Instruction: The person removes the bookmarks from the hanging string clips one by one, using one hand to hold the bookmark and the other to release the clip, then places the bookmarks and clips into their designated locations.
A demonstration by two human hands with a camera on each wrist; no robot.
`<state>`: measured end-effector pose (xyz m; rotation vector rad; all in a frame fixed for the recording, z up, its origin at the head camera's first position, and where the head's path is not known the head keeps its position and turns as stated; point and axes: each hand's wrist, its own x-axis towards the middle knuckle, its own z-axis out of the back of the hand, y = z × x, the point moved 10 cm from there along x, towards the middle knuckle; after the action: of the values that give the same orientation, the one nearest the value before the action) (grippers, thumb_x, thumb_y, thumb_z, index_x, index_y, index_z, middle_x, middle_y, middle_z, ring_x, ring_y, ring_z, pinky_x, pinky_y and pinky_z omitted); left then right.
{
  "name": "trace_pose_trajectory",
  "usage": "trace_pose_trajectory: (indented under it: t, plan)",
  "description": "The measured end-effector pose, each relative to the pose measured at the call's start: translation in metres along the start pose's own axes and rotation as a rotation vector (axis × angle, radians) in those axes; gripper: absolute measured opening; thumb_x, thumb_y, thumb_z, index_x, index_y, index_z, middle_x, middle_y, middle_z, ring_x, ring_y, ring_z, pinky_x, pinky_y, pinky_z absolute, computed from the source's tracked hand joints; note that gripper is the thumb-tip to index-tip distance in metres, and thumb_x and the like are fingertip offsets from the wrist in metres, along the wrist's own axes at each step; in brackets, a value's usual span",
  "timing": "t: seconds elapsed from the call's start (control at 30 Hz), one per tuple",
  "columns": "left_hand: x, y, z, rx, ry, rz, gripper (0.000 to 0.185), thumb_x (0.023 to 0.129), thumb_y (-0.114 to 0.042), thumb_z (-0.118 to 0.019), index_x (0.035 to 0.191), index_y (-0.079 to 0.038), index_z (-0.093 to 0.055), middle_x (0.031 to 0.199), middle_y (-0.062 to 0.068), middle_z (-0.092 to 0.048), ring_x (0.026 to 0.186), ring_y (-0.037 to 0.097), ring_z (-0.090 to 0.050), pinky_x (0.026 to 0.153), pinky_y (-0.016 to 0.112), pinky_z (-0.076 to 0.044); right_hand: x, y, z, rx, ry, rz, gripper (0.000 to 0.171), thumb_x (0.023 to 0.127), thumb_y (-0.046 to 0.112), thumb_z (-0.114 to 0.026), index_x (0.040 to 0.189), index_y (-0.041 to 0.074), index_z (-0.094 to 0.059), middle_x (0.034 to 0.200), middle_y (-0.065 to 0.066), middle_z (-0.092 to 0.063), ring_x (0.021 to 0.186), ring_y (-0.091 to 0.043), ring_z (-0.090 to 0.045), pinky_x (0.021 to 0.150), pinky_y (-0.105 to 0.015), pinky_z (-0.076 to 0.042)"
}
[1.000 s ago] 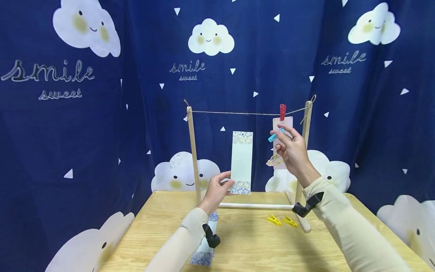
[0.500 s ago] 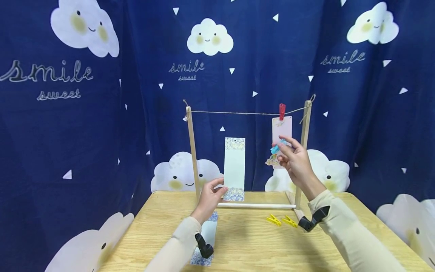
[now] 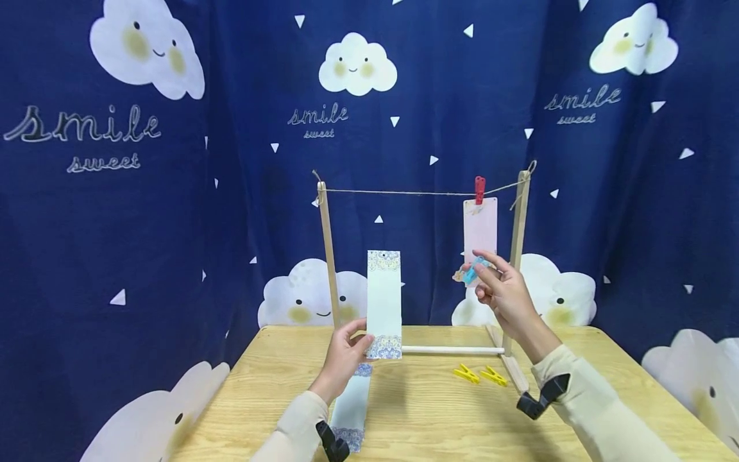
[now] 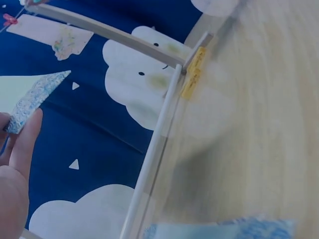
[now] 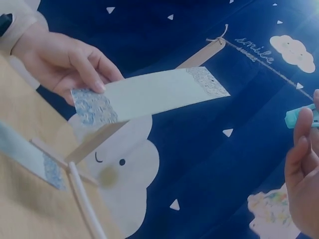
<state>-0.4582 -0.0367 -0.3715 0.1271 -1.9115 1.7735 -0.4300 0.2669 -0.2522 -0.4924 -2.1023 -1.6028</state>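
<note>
**Card upright, peg at hand**

Our left hand (image 3: 342, 356) pinches the pale card (image 3: 384, 303) by its lower patterned end, thumb on the front. The card stands upright above the hand, long axis vertical, top end pointing toward the string (image 3: 404, 192), in front of the wooden frame (image 3: 330, 256). Our right hand (image 3: 508, 295) grips a blue peg (image 3: 474, 270) in its fingertips, just below the pink card (image 3: 480, 228) hanging from the red peg (image 3: 479, 188). Two yellow pegs (image 3: 480, 374) lie on the table (image 3: 433, 417).
</note>
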Motion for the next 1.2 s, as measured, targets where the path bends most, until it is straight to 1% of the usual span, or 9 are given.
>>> trace_pose_trajectory:
  t: [0.1,0.23,0.3,0.43,0.6,0.7,0.87,1.1,1.2]
  plan:
    - [-0.009,0.005,0.005,0.010,-0.005,0.025,0.038,0.102,0.002,-0.060,0.140,0.004,-0.058,0.122,0.017,-0.058,0.099,0.021,-0.065,0.076,0.051,-0.062,-0.008,-0.008,0.005,-0.043,0.000,-0.018,0.044,0.106,0.017,-0.062,0.148,0.004,-0.051,0.107,-0.003,-0.074,0.060,-0.007,-0.053,0.052,-0.017,-0.046]
    - [-0.020,0.012,0.011,-0.013,-0.024,0.057,0.045,0.100,0.006,-0.060,0.144,0.006,-0.053,0.120,0.019,-0.059,0.100,0.024,-0.067,0.074,0.050,-0.063,-0.017,-0.016,0.007,-0.087,0.010,-0.029,0.036,0.106,0.016,-0.062,0.141,0.011,-0.059,0.103,-0.003,-0.075,0.059,-0.006,-0.053,0.052,-0.017,-0.046]
    - [-0.024,0.015,0.013,-0.022,-0.030,0.062,0.047,0.099,0.007,-0.059,0.145,0.007,-0.051,0.120,0.022,-0.059,0.097,0.024,-0.067,0.072,0.046,-0.063,-0.021,-0.020,0.007,-0.099,0.012,-0.035,0.037,0.106,0.017,-0.062,0.142,0.009,-0.058,0.104,-0.003,-0.075,0.059,-0.005,-0.053,0.052,-0.016,-0.046]
    - [-0.030,0.017,0.015,-0.014,-0.038,0.058,0.052,0.098,0.009,-0.059,0.148,0.007,-0.046,0.122,0.027,-0.057,0.096,0.025,-0.067,0.070,0.049,-0.063,-0.027,-0.026,0.009,-0.120,0.014,-0.050,0.042,0.106,0.017,-0.063,0.145,0.004,-0.055,0.105,-0.002,-0.075,0.060,-0.005,-0.054,0.052,-0.016,-0.046]
    - [-0.039,0.020,0.016,-0.020,-0.031,0.065,0.055,0.097,0.010,-0.058,0.150,0.008,-0.042,0.121,0.025,-0.057,0.097,0.027,-0.067,0.069,0.052,-0.062,-0.034,-0.036,0.010,-0.144,0.018,-0.059,0.040,0.105,0.016,-0.065,0.143,0.006,-0.058,0.105,-0.005,-0.076,0.060,-0.006,-0.055,0.053,-0.017,-0.046]
    - [-0.045,0.023,0.017,-0.018,-0.024,0.089,0.056,0.097,0.010,-0.059,0.150,0.008,-0.042,0.120,0.023,-0.058,0.094,0.025,-0.065,0.069,0.051,-0.063,-0.038,-0.042,0.012,-0.170,0.007,-0.071,0.038,0.104,0.017,-0.066,0.141,0.007,-0.060,0.104,-0.005,-0.076,0.060,-0.006,-0.055,0.053,-0.017,-0.047]
    - [-0.057,0.029,0.020,-0.022,-0.012,0.147,0.057,0.097,0.008,-0.059,0.152,0.005,-0.041,0.119,0.020,-0.056,0.089,0.021,-0.061,0.071,0.049,-0.063,-0.045,-0.055,0.017,-0.216,-0.014,-0.105,0.030,0.103,0.018,-0.067,0.134,0.016,-0.064,0.104,-0.005,-0.076,0.060,-0.006,-0.055,0.053,-0.018,-0.047]
    - [-0.078,0.043,0.025,-0.053,-0.001,0.227,0.059,0.100,0.001,-0.061,0.154,0.005,-0.037,0.124,0.019,-0.053,0.095,0.021,-0.060,0.078,0.049,-0.062,-0.056,-0.072,0.021,-0.208,0.018,-0.118,0.027,0.104,0.013,-0.065,0.131,0.013,-0.065,0.103,-0.006,-0.076,0.060,-0.008,-0.056,0.053,-0.017,-0.046]
    - [-0.085,0.051,0.026,-0.075,0.001,0.256,0.061,0.100,-0.002,-0.062,0.154,0.006,-0.035,0.126,0.018,-0.050,0.095,0.020,-0.059,0.079,0.050,-0.062,-0.063,-0.082,0.025,-0.214,0.008,-0.134,0.027,0.104,0.013,-0.065,0.131,0.014,-0.065,0.103,-0.006,-0.076,0.061,-0.008,-0.056,0.054,-0.018,-0.047]
